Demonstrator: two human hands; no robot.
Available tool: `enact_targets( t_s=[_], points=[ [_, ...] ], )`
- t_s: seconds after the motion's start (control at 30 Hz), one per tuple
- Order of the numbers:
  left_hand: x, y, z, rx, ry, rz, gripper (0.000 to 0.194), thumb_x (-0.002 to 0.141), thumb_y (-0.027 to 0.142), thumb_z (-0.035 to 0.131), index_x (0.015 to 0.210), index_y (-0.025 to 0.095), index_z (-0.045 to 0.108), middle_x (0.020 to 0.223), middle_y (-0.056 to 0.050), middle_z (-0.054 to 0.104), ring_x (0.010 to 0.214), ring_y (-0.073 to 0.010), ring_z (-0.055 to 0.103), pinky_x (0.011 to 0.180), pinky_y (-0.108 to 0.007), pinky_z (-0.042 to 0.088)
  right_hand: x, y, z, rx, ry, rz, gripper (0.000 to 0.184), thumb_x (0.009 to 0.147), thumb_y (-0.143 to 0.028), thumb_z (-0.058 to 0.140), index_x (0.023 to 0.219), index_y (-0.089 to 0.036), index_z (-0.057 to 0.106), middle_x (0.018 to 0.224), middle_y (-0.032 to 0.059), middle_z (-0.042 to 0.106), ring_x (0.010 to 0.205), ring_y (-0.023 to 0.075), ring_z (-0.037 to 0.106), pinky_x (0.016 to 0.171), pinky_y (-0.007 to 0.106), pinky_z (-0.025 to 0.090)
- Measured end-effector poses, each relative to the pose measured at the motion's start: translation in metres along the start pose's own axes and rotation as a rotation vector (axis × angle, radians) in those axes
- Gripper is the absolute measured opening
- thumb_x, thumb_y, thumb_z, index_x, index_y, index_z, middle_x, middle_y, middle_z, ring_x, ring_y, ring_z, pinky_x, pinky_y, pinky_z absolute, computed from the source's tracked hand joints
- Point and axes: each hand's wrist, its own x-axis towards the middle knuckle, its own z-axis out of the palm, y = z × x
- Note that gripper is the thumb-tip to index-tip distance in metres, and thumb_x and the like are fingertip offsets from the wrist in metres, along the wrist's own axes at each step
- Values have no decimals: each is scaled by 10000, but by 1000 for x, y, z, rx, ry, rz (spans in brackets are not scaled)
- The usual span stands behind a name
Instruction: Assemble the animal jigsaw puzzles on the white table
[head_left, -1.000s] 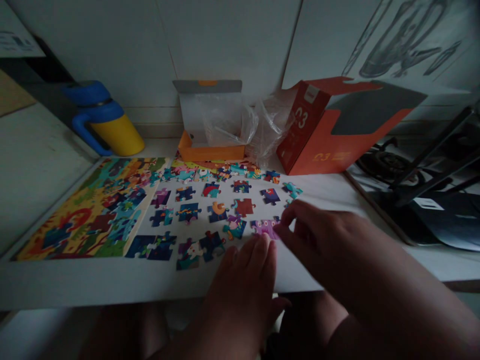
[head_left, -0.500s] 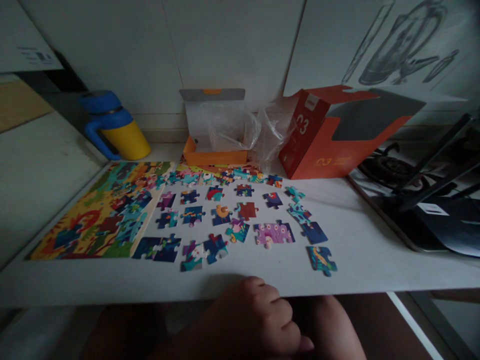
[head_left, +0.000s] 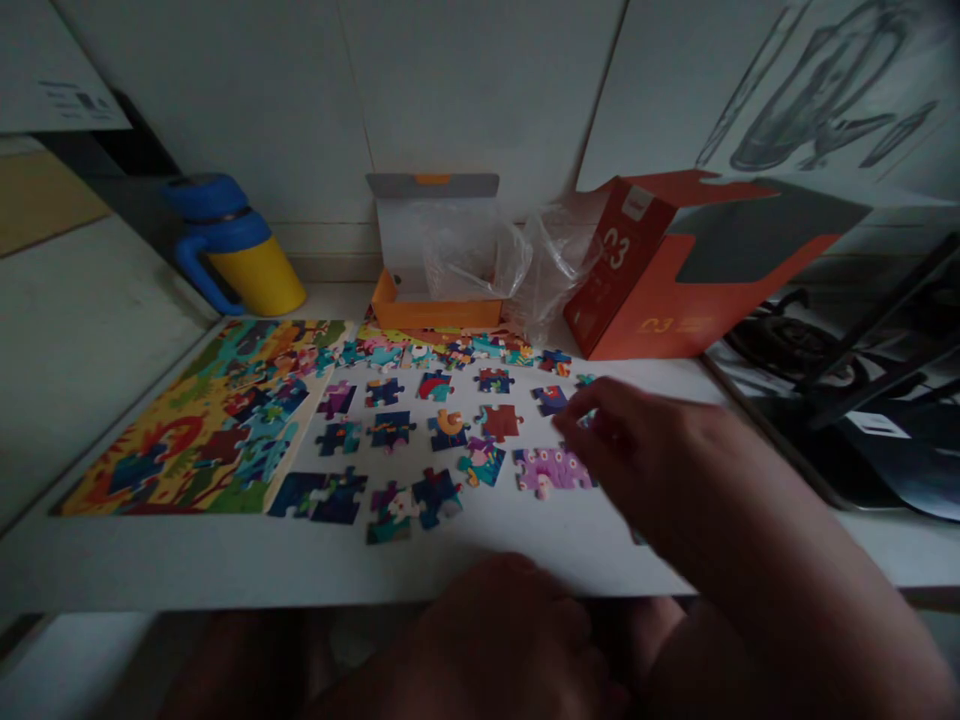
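My right hand (head_left: pixel 611 430) reaches in from the right, low over the puzzle pieces. Its thumb and fingers are bent with a small gap between them, and no piece shows in them. The fingertips are beside a dark blue piece with a red shape (head_left: pixel 551 400) and above a joined purple pair (head_left: pixel 551 470). Down at the table's front edge, my left hand (head_left: pixel 517 630) is curled into a loose fist, blurred, holding nothing visible. Several loose pieces lie about, including a brown piece (head_left: pixel 499 422) and a joined dark blue pair (head_left: pixel 319 495).
On the left lies a yellow picture sheet (head_left: pixel 180 400) with pieces on it. Behind stand a blue-and-yellow jug (head_left: pixel 259 275), an open orange-edged box (head_left: pixel 439 313) with clear plastic (head_left: pixel 547 265), and a red-orange box (head_left: pixel 697 310). A black stove (head_left: pixel 847 440) is at right.
My right hand has come into view from the right over the pieces, covering several at the right side. My left hand stays closed at the table edge. The view has shifted slightly.
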Motion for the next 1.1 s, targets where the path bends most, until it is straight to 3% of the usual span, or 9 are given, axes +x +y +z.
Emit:
enact_targets(
  t_s=[0.07, 0.17, 0.27, 0.43, 0.7, 0.9, 1.0, 1.1],
  points=[
    [2, 2, -4, 25, 78, 61, 295, 1024, 402, 683, 794, 219, 703, 709, 22, 687, 631, -166, 619, 554, -326, 417, 19, 31, 0, -155, 151, 157, 331, 1045, -497, 508, 1085, -239, 712, 961, 135, 772, 851, 318, 724, 744, 425, 506],
    [3, 2, -6, 53, 198, 92, 315, 992, 403, 724, 738, 225, 667, 684, 32, 669, 594, -169, 593, 526, -337, 397, 39, 71, 19, -227, 215, 120, 388, 1054, -470, 482, 1197, -186, 704, 1198, 194, 752, 1121, 370, 697, 966, 504, 507],
    [5, 0, -1, 75, 288, 101, 332, 962, 393, 759, 701, 229, 636, 640, 38, 630, 553, -169, 560, 502, -336, 380, 50, 91, 46, -255, 233, 163, 399, 1024, -464, 556, 1243, -176, 725, 1236, 187, 747, 1156, 377, 686, 1025, 509, 500],
    [7, 1, 7, 72, 325, 78, 318, 978, 390, 715, 712, 238, 629, 628, 38, 608, 528, -179, 523, 483, -365, 348, 59, 98, 66, -288, 136, 279, 518, 1018, -532, 585, 1286, -124, 757, 1286, 233, 713, 1132, 397, 706, 997, 486, 522],
    [8, 6, 2, 95, 237, 46, 289, 969, 391, 724, 743, 230, 644, 657, 25, 636, 568, -179, 562, 531, -344, 405, 65, 109, 62, -260, 123, 303, 530, 971, -583, 628, 1245, -147, 751, 1231, 228, 699, 1060, 384, 715, 948, 478, 528],
    [8, 8, -2, 91, 234, 37, 297, 950, 379, 742, 721, 229, 626, 645, 26, 630, 561, -170, 567, 523, -332, 402, 65, 114, 63, -178, 159, 304, 430, 911, -544, 692, 1109, -167, 747, 1172, 216, 720, 993, 354, 711, 851, 438, 520],
    [7, 8, -1, 86, 272, 33, 286, 945, 367, 744, 723, 235, 622, 647, 30, 629, 565, -171, 560, 523, -346, 402, 64, 111, 59, -105, 213, 274, 329, 883, -464, 727, 1075, -197, 706, 1044, 156, 752, 895, 309, 707, 763, 396, 492],
    [7, 8, 0, 84, 238, 34, 289, 941, 376, 757, 726, 232, 628, 651, 29, 639, 579, -171, 577, 542, -335, 426, 63, 102, 52, 28, 213, 223, 207, 900, -440, 704, 952, -243, 666, 868, 72, 746, 755, 249, 678, 675, 360, 439]
  ],
)
